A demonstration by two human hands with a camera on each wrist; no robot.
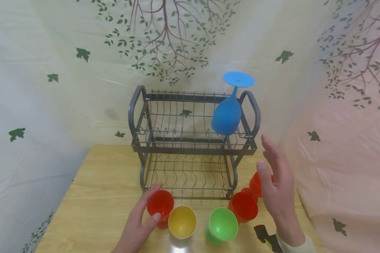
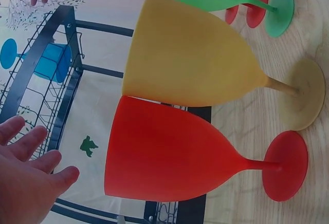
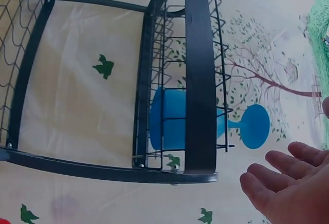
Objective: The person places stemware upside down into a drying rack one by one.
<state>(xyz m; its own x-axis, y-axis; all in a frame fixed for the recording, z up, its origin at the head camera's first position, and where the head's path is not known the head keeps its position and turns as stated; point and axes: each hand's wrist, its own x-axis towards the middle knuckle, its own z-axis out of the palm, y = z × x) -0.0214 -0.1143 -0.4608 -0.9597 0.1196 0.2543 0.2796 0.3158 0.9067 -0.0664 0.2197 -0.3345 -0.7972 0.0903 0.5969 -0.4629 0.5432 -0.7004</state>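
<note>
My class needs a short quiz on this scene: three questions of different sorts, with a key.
1. Multiple choice: how does the blue goblet sit on the upper tier of the rack? A) upright B) upside down C) flat on its side
2. True or false: the right hand is gripping a goblet.
3. Fill in: the ___ goblet stands between the green goblet and the red goblet nearest the left hand.

Key:
1. B
2. False; it holds nothing.
3. Yellow

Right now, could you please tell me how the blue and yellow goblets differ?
The blue goblet is upside down; the yellow goblet stands upright. The blue goblet sits up in the rack; the yellow goblet is on the table. Both have a stem and round foot.
</note>
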